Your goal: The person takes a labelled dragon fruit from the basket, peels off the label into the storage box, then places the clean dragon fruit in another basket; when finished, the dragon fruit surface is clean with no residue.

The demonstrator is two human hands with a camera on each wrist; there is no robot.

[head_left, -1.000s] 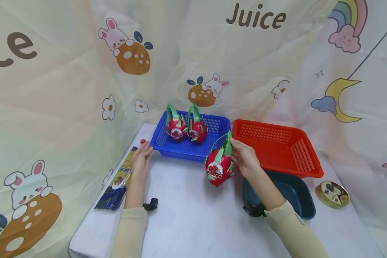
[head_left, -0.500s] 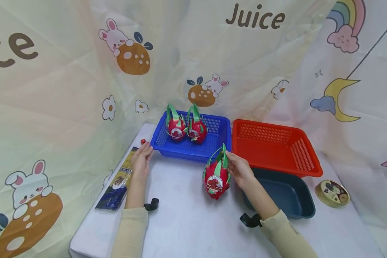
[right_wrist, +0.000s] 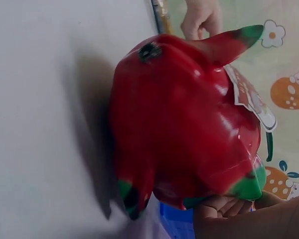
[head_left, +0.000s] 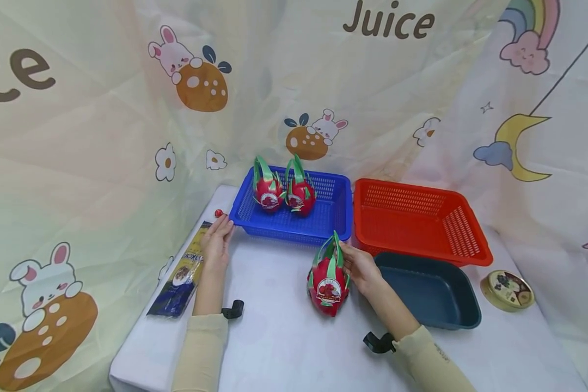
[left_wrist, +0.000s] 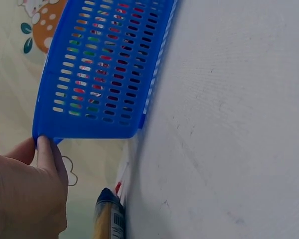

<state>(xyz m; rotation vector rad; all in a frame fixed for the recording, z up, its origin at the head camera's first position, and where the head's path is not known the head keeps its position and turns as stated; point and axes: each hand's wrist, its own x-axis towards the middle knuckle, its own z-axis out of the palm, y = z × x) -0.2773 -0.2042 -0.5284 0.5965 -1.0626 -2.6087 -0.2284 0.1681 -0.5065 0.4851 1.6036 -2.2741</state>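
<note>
My right hand (head_left: 361,268) grips a red dragon fruit (head_left: 327,288) by its green leaves. The fruit hangs tip down over the white table, with a round label facing me. In the right wrist view its glossy red underside (right_wrist: 174,119) fills the middle and hides most of the fingers. At the front left corner of the blue basket (head_left: 286,234), my left hand (head_left: 216,242) pinches the rim, thumb and fingers on either side in the left wrist view. Inside that basket two more dragon fruits, one on the left (head_left: 269,193) and one beside it (head_left: 301,196), stand with leaves up.
Right of the blue basket stands a red basket (head_left: 406,218), with a dark teal tub (head_left: 428,291) in front. A round tin (head_left: 507,290) sits at the far right. A yellow and blue packet (head_left: 178,283) and a small red ball (head_left: 218,213) lie at the left edge.
My right hand has brought the dragon fruit down and toward me, from near the blue basket's front right corner. The left hand keeps its place on the rim.
</note>
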